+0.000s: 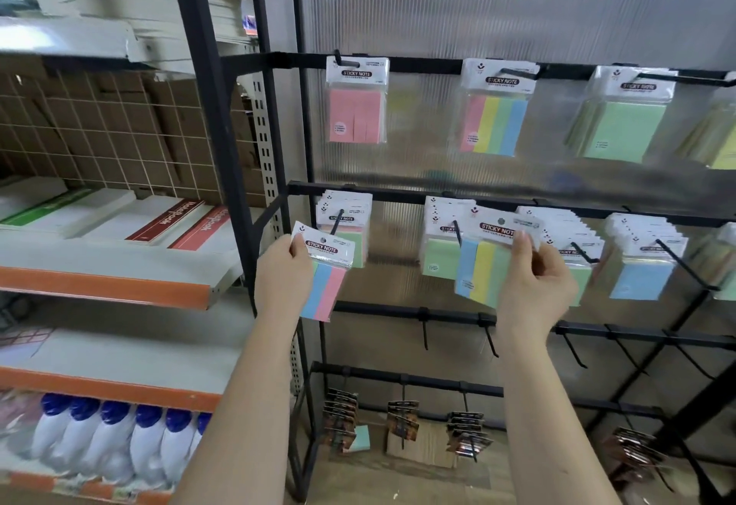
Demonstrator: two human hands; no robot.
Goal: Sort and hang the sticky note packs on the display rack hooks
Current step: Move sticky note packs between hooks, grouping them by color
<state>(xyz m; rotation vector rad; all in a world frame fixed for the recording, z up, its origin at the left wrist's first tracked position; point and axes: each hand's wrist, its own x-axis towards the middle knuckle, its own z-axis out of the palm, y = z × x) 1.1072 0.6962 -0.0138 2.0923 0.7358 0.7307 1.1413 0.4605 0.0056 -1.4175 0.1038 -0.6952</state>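
Sticky note packs: left hand [282, 269] grips blue-pink pack [325, 273] mid-frame, right hand [535, 277] grips striped pack [488, 261] at middle-row hook [457, 232]. Notebooks [175, 222] shelved left.

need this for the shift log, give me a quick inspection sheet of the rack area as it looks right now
surface: black display rack with rows of hooks; third row's hooks bare
job's things: striped pack in left hand; second striped pack in right hand, held at the middle row; pink pack, multicolour pack and green pack hang on the top row; stacks fill the middle-row hooks
clutter: dark carded items on the lowest row
grippers: both hands' fingers pinch a pack's header card
cables: nothing seen
surroundings: orange-edged shelf to the left with notebooks; blue-capped white bottles below
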